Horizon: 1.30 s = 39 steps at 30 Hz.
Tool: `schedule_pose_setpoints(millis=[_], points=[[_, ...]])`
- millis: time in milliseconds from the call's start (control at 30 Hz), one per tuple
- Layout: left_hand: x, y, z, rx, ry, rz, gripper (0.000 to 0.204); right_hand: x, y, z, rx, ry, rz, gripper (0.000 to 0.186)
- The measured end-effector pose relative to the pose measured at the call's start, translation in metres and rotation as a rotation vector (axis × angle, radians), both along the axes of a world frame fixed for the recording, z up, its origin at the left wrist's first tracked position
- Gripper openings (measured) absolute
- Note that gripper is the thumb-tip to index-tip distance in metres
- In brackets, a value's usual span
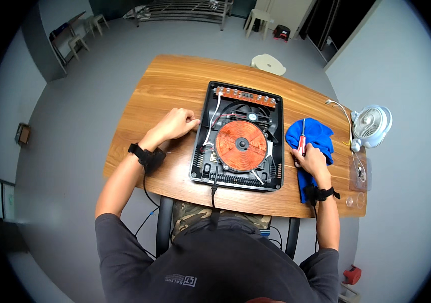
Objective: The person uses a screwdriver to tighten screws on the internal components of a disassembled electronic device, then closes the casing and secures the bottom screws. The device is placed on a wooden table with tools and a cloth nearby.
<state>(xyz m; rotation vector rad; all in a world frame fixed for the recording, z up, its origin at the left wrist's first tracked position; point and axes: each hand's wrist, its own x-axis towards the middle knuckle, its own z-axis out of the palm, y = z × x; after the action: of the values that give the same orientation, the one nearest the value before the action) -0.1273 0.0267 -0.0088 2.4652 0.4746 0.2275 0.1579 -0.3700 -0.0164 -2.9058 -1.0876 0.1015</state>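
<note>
An opened induction cooker (279, 177) lies on the wooden table with its inside showing. Its round copper coil (230, 146) fills the middle, and a circuit strip (246, 96) with several buttons runs along the far end. To its right, my right hand (312, 160) is closed round a screwdriver (302, 142) with a red handle, its shaft pointing away from me. Under that hand and tool lies a crumpled blue cloth (321, 132). My left hand (176, 122) rests on the tabletop by the cooker's left edge, fingers curled in, with no object visible in it.
A small white fan (371, 121) stands at the table's right edge, near a clear tray (363, 174) and small clear cups (360, 200). A black cord (213, 194) runs from the cooker over the near table edge. Beyond the table stands a pale stool (268, 64).
</note>
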Motion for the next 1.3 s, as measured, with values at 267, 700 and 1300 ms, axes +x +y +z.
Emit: schedule_pose_setpoints(millis=[267, 700, 1300], points=[[-0.020, 0.016, -0.005, -0.005, 0.022, 0.019, 0.033, -0.001, 0.002, 0.000, 0.082, -0.035, -0.025, 0.059], [0.001, -0.024, -0.003, -0.131, 0.056, 0.071, 0.034, -0.031, 0.031, 0.039, 0.211, 0.153, 0.144, 0.037], [0.005, -0.047, 0.007, -0.267, 0.165, 0.096, 0.035, -0.043, 0.047, 0.017, 0.347, 0.345, 0.203, 0.035]])
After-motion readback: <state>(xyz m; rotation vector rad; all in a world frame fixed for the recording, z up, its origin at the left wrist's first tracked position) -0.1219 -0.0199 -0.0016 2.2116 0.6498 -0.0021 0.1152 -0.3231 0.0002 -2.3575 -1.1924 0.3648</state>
